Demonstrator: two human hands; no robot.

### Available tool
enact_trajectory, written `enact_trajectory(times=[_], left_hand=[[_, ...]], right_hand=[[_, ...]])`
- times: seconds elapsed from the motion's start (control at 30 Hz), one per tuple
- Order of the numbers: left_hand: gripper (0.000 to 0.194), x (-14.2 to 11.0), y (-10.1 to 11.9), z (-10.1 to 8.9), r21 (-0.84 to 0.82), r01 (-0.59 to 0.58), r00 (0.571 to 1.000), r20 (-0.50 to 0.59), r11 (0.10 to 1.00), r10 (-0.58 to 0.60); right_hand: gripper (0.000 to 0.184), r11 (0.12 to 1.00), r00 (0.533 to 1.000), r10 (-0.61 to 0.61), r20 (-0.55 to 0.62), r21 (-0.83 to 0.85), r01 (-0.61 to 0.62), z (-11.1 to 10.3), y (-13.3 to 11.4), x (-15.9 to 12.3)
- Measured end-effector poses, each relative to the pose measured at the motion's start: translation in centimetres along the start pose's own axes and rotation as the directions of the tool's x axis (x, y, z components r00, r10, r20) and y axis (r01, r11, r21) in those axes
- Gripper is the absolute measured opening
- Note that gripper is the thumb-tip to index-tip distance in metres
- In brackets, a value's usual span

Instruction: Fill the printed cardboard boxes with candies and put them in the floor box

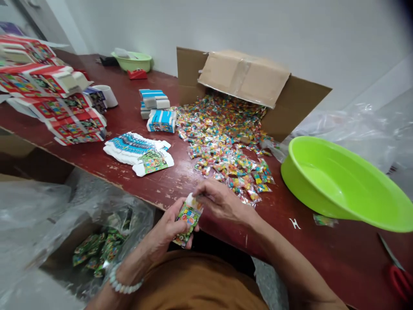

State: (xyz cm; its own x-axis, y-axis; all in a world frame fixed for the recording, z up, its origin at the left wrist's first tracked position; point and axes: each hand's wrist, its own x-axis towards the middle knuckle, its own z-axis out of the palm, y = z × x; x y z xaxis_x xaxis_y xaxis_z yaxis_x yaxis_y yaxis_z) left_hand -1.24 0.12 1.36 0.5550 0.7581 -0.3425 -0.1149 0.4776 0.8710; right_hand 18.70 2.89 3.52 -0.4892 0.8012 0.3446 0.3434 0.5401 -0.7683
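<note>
Starting at the far left of the worn red counter, we've got stacks of flat red printed cartons, with a white cylinder right beside them and a small green basin back by the wall. Down below the counter edge sits a clear plastic bag with green printed packets piled at the bottom of a cardboard box.

Now to the action: the left grip, a beaded bracelet on its wrist, is closed around a small green printed carton, right at the counter's front edge. The right grip comes across from the right, narrow, its fingertips pinched at the carton's white top end.

Up ahead lie flat blue-and-white cartons and folded blue boxes. Next comes a big spread of small wrapped packets, fanning out from a cardboard carton on its side. Out right, a lime-green basin, and at the far edge, red-handled scissors!
</note>
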Motion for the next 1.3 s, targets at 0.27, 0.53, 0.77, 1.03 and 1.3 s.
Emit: enact_trajectory(times=[0.27,0.53,0.77,1.03,1.3], left_hand=[[0.044,-0.5,-0.5,-0.7,-0.040,-0.124,0.989,-0.081,0.991,0.121],[0.044,-1.0,-1.4,-0.6,-0.028,-0.195,0.970,-0.156,0.980,0.188],[0.051,-1.0,-1.0,-0.7,-0.281,-0.086,0.984,-0.174,0.956,0.038],[0.051,-1.2,-1.2,-0.2,-0.280,-0.211,0.952,-0.278,0.936,0.131],[0.055,-1.1,-1.9,0.1,-0.265,-0.239,0.935,-0.322,0.934,0.147]], right_hand=[[0.030,0.899,0.964,0.240,-0.111,0.400,-0.178,0.6,-0.3,0.0],[0.034,0.733,0.882,0.469,0.049,0.535,-0.420,3.3,0.6,0.3],[0.041,0.341,0.847,0.458,0.269,0.827,-0.447,4.4,-0.3,0.1],[0.036,0.169,0.850,0.453,0.270,0.910,-0.379,6.7,0.4,-0.6],[0.039,0.279,0.851,0.474,0.226,0.878,-0.389,6.8,0.1,-0.7]])
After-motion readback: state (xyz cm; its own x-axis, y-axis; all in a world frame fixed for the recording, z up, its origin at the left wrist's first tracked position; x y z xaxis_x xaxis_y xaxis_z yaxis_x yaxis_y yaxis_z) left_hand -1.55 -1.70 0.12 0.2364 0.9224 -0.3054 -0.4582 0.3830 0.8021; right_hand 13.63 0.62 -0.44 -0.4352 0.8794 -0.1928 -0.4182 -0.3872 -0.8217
